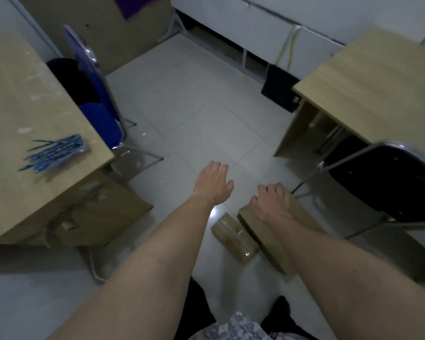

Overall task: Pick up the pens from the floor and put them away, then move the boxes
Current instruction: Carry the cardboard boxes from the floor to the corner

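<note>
Both hands reach down — right hand [270, 202] over larger box [275, 241]

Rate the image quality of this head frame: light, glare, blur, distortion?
Head view: dim, bluish light; one small glare spot on the floor beside the small taped box; soft motion blur on the pens, the black chair and both hands; wide-angle bending curves the desk edges.

This looks like an office or classroom storeroom. Plain wooden desks [35, 114] [378, 94] stand on either side of a pale tiled floor [194, 114], each with a metal-framed folding chair [101, 111] [388, 182]. Cardboard boxes [275, 239] lie on the floor, and white cabinets [268, 28] line the far wall.
</note>
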